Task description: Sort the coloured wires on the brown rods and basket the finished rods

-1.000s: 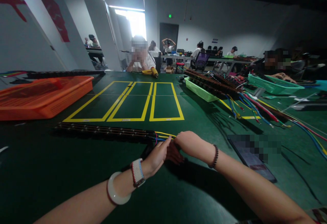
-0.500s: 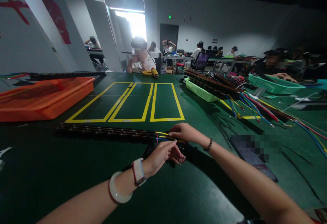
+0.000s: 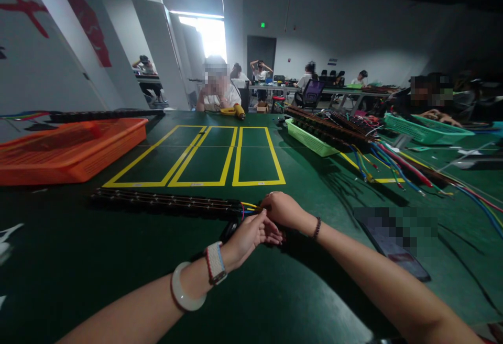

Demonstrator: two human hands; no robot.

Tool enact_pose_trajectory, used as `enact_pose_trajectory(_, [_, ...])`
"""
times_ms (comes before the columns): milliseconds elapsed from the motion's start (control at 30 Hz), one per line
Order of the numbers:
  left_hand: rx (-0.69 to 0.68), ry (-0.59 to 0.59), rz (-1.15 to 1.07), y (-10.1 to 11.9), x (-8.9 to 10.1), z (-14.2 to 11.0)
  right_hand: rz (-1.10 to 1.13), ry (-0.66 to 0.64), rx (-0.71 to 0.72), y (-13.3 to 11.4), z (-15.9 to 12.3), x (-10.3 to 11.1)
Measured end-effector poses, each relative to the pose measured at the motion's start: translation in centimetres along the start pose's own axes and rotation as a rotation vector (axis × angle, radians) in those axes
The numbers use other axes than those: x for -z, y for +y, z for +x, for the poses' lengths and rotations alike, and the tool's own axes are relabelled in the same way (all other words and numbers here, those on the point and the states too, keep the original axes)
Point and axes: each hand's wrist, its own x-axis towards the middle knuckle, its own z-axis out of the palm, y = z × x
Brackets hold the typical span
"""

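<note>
A long black strip harness [image 3: 168,202] with brown lines along it lies crosswise in front of me. Yellow and blue wires [image 3: 249,209] come out of its right end, with a thin pink loop around them. My right hand [image 3: 283,210] is closed over the wires, its fingers bent down and the wire ends hidden beneath them. Just below it, my left hand [image 3: 251,235] pinches at the same wires with the thumb, while the other fingers are loosely curled, palm turned up. A watch and a pale bangle are on my left wrist.
Yellow tape rectangles [image 3: 204,183] mark the green table [image 3: 157,276]. An orange basket [image 3: 78,168] stands left, a green basket [image 3: 310,139] under more harnesses right. A phone [image 3: 393,244] lies by my right forearm. A yellow tool [image 3: 237,111] lies near a person [image 3: 220,92] opposite.
My right hand has curled more tightly over the wires. My left thumb has moved up and left against them, closer to the right fingertips. The harness lies nearly as before.
</note>
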Motion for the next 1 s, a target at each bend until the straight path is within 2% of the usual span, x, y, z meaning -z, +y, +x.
enact_pose_trajectory(100, [-0.004,0.069,-0.104,-0.1,-0.1,0.2,-0.176,0.082,0.022,-0.5,-0.1,0.3])
enact_pose_trajectory(233, [-0.021,0.096,-0.332,-0.2,0.1,0.8,-0.353,0.143,0.099,-1.3,-0.5,0.5])
enact_pose_trajectory(333, [-0.02,0.128,-0.423,-0.2,0.2,1.1,-0.466,0.141,0.173,-2.0,-0.9,0.3])
enact_pose_trajectory(567, [-0.048,0.263,-0.452,-0.2,0.2,1.4,-0.634,0.078,0.334,-3.6,-1.7,-0.5])
enact_pose_trajectory(700, [-0.004,0.31,-0.484,-0.2,0.2,1.6,-0.698,0.071,0.326,-4.4,-2.1,-0.9])
enact_pose_trajectory(867, [0.011,0.305,-0.545,-0.4,0.5,2.0,-0.782,0.091,0.261,-5.2,-2.9,-2.2])
enact_pose_trajectory(1000, [-0.006,0.301,-0.544,-0.4,0.7,1.9,-0.727,0.112,0.197,-5.3,-3.3,-2.0])
